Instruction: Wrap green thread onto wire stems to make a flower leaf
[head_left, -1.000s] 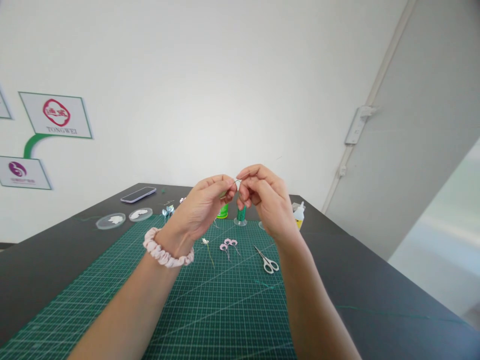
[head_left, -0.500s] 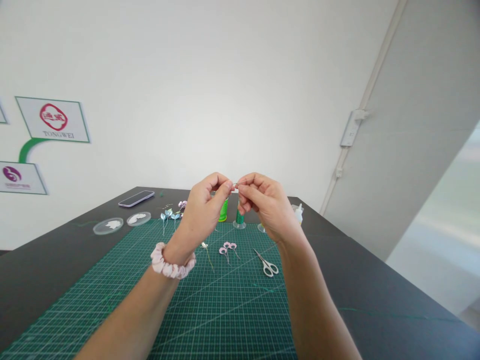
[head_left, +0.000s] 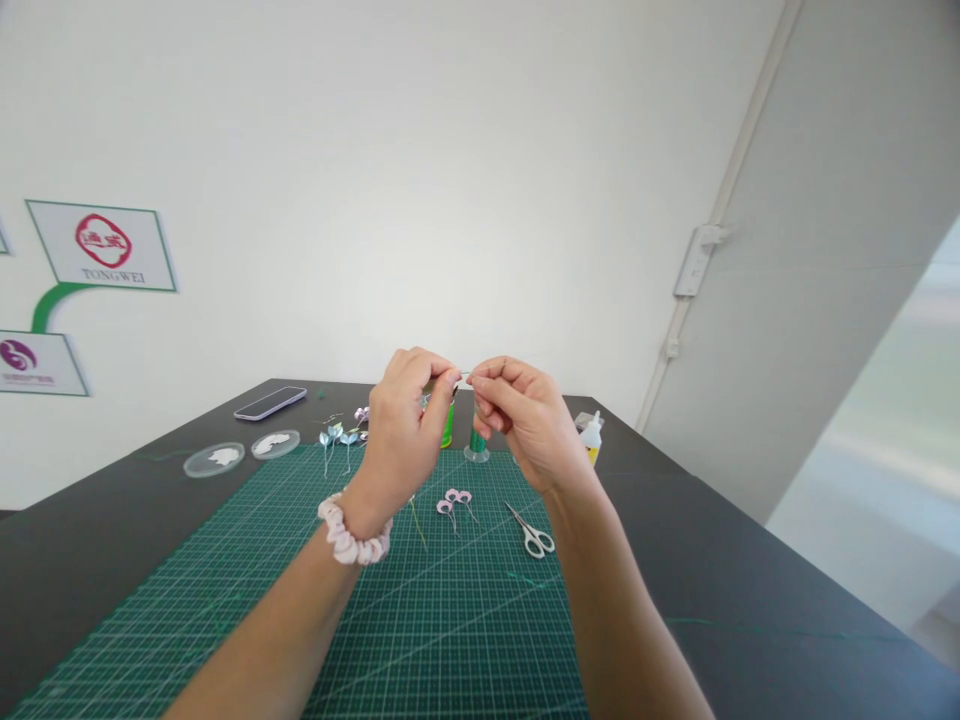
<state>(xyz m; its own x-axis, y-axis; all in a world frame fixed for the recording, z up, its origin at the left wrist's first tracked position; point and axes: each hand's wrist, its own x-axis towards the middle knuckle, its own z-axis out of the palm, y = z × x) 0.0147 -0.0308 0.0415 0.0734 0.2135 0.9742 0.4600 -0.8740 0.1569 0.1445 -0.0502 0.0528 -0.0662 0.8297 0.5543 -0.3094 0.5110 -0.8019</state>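
My left hand (head_left: 409, 415) and my right hand (head_left: 527, 415) are raised over the far part of the green cutting mat (head_left: 450, 620). Both pinch, fingertips close together, on a thin wire (head_left: 464, 374) that shows as a short dark line between them. Whether it is wire or thread is hard to make out. Behind the fingers stand a spool of green thread (head_left: 478, 444) and a bright green container (head_left: 448, 428), each partly covered. Below lie several pink looped petals on wire stems (head_left: 454, 500) and white-handled scissors (head_left: 535, 541). A thin stem (head_left: 418, 524) lies beside my left wrist.
A glue bottle (head_left: 592, 436) stands at right. On the left are pale blue flowers on stems (head_left: 337, 436), two shallow dishes with white pieces, the nearer dish (head_left: 196, 462) being larger, and a phone (head_left: 270, 403). Green thread (head_left: 750, 628) trails across the dark table (head_left: 712, 560).
My left wrist has shifted right, now covering the white tip of the thin stem. My right hand has moved slightly left, uncovering the glue bottle. Both hands keep their pinch.
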